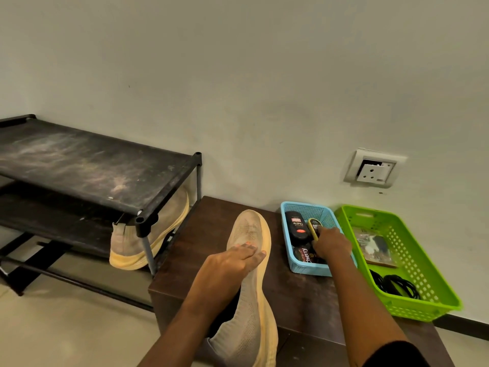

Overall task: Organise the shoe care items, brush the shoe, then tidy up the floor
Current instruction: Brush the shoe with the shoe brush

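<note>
Beige shoe point(254, 308) lies lengthwise on dark bench point(304, 300). Left hand point(232, 260) rests flat on its upper, fingers straight, holding nothing. Right hand point(332, 243) is inside blue basket point(307, 270), fingers curled round yellow-edged brush point(314, 225), beside black polish bottle point(297, 226). Green basket point(423, 308) just right. Second shoe point(127, 250) on rack point(79, 160), left.

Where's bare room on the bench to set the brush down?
Bare bench lies left of the shoe, toward the shoe rack, and in front of the blue basket, between the shoe and the green basket, under the right forearm. The blue basket is packed, with the right hand in it.
</note>
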Demonstrator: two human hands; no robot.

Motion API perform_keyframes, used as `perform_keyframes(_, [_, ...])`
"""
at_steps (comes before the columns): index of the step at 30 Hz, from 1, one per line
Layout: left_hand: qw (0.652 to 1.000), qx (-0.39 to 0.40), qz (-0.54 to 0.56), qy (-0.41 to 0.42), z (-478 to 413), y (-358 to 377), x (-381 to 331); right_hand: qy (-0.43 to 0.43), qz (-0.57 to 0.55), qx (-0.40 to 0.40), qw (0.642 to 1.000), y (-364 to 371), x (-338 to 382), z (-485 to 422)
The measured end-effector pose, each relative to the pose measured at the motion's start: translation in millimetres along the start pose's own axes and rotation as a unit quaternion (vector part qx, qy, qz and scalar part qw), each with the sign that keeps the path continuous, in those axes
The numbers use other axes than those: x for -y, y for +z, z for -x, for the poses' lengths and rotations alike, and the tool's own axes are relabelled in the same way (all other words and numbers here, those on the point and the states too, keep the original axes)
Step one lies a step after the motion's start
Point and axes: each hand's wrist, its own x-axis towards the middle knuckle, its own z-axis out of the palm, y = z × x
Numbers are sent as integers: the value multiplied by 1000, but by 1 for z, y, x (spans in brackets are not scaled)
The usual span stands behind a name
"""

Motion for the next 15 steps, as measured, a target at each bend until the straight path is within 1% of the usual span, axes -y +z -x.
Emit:
perform_keyframes(4, [1000,-1,4,1,0,0,-1,2,-4,15,1000,-3,-2,-3])
perform_keyframes(8, [1000,0,5,-3,-1,2,-1,8,-14,-3,1000,3,-5,-4])
perform_keyframes(15, [1000,-3,4,-6,-2,6,-3,23,-127,-15,992,8,-13,-7])
